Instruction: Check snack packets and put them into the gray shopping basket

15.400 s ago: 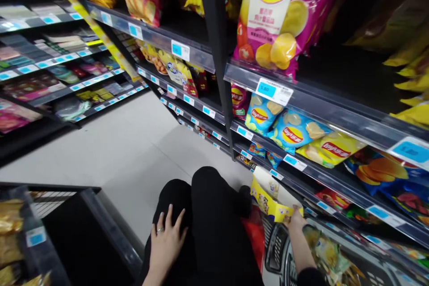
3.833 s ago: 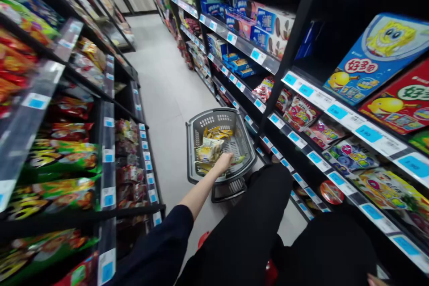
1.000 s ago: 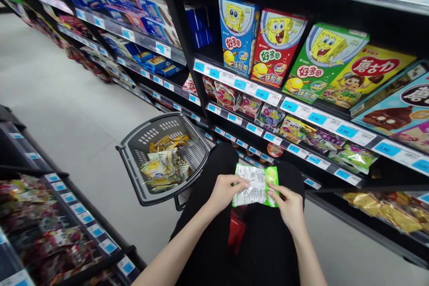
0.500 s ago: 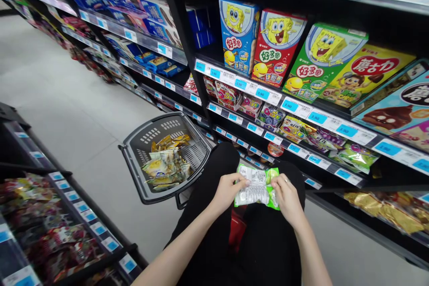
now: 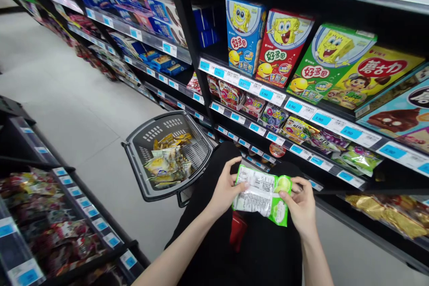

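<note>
Between my hands, above my lap, is a green and white candy packet point(image 5: 259, 192), its printed back facing up. My left hand point(image 5: 226, 190) grips the packet's left edge, thumb on top. At the right end, my right hand point(image 5: 300, 203) pinches the green part, its other fingers curled behind. A grey shopping basket point(image 5: 140, 178) stands on the floor to the left of my knees. Several snack packets point(image 5: 167, 165), yellowish and gold, lie in it.
Ahead, a shelf holds blue point(image 5: 243, 35), red point(image 5: 283, 47) and green snack boxes point(image 5: 330, 62). Small candy bags point(image 5: 295, 129) line the shelf below, with gold-wrapped packs point(image 5: 385, 212) lower right. A rack of wrapped sweets point(image 5: 56, 228) stands at left, beside the floor aisle point(image 5: 83, 116).
The packet has come up closer to me and looks larger, tilted down at its right end. Both hands have risen with it and still hold it. The view has shifted slightly.
</note>
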{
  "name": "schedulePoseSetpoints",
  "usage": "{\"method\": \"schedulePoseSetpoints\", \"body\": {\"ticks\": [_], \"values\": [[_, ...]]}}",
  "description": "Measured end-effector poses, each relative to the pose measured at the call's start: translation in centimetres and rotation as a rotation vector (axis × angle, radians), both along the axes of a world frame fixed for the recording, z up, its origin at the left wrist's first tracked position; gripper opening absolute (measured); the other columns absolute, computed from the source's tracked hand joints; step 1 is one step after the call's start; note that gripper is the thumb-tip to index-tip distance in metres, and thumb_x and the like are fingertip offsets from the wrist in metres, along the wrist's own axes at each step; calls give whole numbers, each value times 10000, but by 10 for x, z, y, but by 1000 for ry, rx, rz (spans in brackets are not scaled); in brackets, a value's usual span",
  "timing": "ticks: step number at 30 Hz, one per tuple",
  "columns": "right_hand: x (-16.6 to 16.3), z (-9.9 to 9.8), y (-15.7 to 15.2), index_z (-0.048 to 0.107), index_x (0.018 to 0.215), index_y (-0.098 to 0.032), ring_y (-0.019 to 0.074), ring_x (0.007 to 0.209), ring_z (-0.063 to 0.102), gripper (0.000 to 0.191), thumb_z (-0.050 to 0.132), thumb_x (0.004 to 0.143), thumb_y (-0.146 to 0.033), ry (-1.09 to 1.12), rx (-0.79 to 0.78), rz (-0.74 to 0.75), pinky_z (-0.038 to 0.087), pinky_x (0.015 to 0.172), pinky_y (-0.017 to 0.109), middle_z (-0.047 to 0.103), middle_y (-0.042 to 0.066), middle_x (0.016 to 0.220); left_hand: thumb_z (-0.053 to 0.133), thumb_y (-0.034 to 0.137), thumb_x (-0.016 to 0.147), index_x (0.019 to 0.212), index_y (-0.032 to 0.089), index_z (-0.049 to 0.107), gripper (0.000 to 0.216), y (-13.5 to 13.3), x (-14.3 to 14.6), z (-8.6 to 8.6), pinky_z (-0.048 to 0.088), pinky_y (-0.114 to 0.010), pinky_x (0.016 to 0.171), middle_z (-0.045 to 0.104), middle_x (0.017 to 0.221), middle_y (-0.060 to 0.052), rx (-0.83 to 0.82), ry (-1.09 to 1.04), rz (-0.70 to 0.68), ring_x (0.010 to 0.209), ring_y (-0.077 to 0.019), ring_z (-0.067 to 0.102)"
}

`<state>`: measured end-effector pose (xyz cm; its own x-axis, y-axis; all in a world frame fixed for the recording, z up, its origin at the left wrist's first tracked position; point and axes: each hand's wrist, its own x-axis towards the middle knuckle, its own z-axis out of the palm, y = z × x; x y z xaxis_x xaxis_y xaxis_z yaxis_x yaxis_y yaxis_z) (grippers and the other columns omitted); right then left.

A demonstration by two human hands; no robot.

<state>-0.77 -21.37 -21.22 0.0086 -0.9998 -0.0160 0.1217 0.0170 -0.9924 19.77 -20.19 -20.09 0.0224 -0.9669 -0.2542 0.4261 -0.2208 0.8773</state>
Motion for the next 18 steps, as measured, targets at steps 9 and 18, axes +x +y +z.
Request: {"method": "schedulePoseSetpoints", "body": {"ticks": [9, 18], "values": [[6, -24, -12, 682, 817, -180, 201, 634, 684, 326, 837, 573, -331, -217, 274, -84, 543, 626, 318, 736, 43, 732, 647, 418, 752, 711, 105, 693, 319, -6, 11, -14, 408, -219, 559, 630, 621, -15, -14, -349, -89, 613, -150, 551], [14, -52, -24, 696, 713, -161, 146, 477, 604, 299, 837, 536, -357, -166, 297, -112, 494, 497, 262, 674, 7, 563, 658, 511, 700, 545, 111, 608, 432, -14, 22, -43, 189, -192, 426, 400, 436, 59, -1, -359, -157, 423, -54, 300]]}}
